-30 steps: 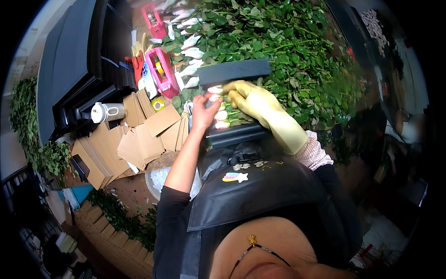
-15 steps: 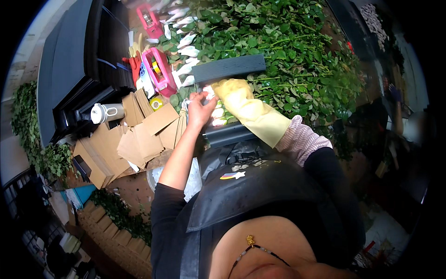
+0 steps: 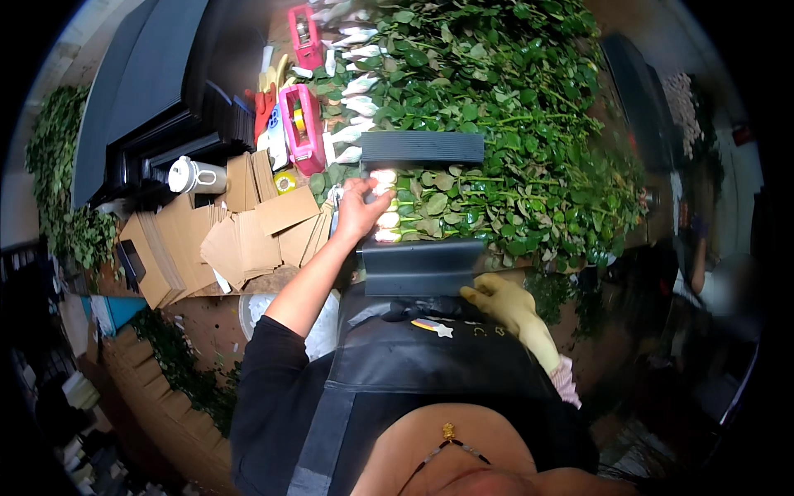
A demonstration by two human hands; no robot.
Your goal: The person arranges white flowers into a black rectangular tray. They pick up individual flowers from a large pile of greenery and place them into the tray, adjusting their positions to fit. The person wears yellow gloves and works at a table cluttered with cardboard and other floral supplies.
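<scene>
My bare left hand (image 3: 358, 211) reaches over the worktable, thumb and fingers closed around a pale rose head (image 3: 384, 178) at the top of a short row. More rose heads (image 3: 388, 221) line up below it, their leafy stems running right. The row lies between the two raised sides of a black corrugated sheet (image 3: 423, 149). My right hand (image 3: 502, 302), in a yellow rubber glove, is by the right corner of the near black flap (image 3: 422, 271). Its fingers are a little apart and hold nothing visible; whether they touch the flap is unclear.
Pink tape dispensers (image 3: 302, 128), brown cardboard pieces (image 3: 248, 245) and a white lidded mug (image 3: 197, 176) are on the left. A stack of black sheets (image 3: 161, 91) rises behind the mug. Wrapped flower heads (image 3: 361, 106) and leafy stems (image 3: 521, 91) cover the far table.
My gloved right hand has withdrawn from the rose heads to the near flap's right corner, exposing the row and stems. My left hand stays at the rose heads. The view has shifted slightly.
</scene>
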